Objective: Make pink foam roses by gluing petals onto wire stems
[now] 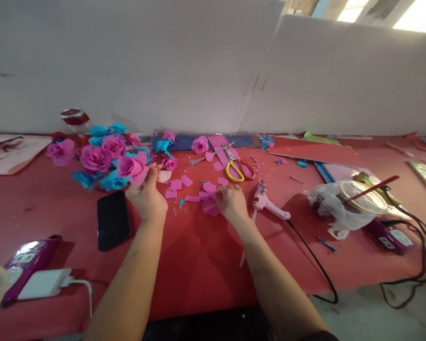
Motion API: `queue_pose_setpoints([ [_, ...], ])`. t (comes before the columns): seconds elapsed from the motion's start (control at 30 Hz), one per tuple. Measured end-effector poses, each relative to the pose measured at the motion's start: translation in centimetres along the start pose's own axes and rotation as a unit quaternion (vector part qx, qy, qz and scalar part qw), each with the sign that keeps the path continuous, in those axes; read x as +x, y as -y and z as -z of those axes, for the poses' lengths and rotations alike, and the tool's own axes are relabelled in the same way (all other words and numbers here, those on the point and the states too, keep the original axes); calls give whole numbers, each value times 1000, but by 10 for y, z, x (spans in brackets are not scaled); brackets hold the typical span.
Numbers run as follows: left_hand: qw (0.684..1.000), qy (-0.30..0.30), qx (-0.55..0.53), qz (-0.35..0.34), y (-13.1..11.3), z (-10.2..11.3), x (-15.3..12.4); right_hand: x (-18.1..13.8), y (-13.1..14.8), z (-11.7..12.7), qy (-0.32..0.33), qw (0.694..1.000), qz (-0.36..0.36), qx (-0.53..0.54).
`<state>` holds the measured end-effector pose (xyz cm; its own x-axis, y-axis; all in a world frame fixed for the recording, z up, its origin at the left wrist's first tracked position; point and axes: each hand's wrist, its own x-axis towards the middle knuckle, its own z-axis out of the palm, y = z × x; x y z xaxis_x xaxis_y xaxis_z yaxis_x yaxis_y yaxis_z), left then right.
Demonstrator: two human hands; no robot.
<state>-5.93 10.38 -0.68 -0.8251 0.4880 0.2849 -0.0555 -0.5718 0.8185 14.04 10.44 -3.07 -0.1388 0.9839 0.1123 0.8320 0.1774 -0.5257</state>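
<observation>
My left hand pinches a pink paper flower at its base, in front of a bunch of pink and blue paper flowers. Further right, my right hand is low over the table, its bent fingers closed on a pink paper petal at the edge of a small pile. Its fingertips are partly hidden. More loose pink petals lie between the two hands. A white glue gun rests just right of my right hand. Yellow-handled scissors and orange-handled scissors lie behind it.
A black phone lies beside my left forearm, near a purple power strip with a white charger. At right stand a bagged cup and another power strip. The glue gun's cord hangs over the front edge. A wall backs the table.
</observation>
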Motion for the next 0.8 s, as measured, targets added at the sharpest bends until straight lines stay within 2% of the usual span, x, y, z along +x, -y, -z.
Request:
queue_pose_setpoints([
  [0.23, 996, -2, -73, 44, -2, -2, 2, 5, -4, -1, -42, 996, -20, 74],
  [0.33, 994, 0, -77, 76, -6, -4, 0, 7, -1, -2, -53, 972, -41, 225],
  [0.37, 994, -1, -68, 81, -8, -5, -2, 7, 2, -1, -47, 946, -54, 315],
  [0.4, 995, 4, -56, 85, -8, -5, -5, 6, 5, 0, -32, 905, -71, 418],
  [0.47, 995, 36, -8, 96, -7, -4, -11, 4, 13, 3, 22, 790, -109, 603],
  [0.53, 992, 64, 46, 94, -3, 0, -18, 0, 20, 6, 88, 680, -142, 714],
  [0.6, 989, 94, 99, 65, 4, 3, -25, -4, 25, 9, 142, 603, -152, 770],
  [0.63, 986, 109, 111, 53, 8, 5, -27, -6, 28, 9, 157, 581, -147, 785],
  [0.7, 982, 125, 135, 32, 16, 8, -31, -8, 31, 9, 164, 566, -131, 797],
  [0.8, 977, 132, 168, 20, 23, 10, -34, -9, 34, 8, 125, 593, -133, 784],
])
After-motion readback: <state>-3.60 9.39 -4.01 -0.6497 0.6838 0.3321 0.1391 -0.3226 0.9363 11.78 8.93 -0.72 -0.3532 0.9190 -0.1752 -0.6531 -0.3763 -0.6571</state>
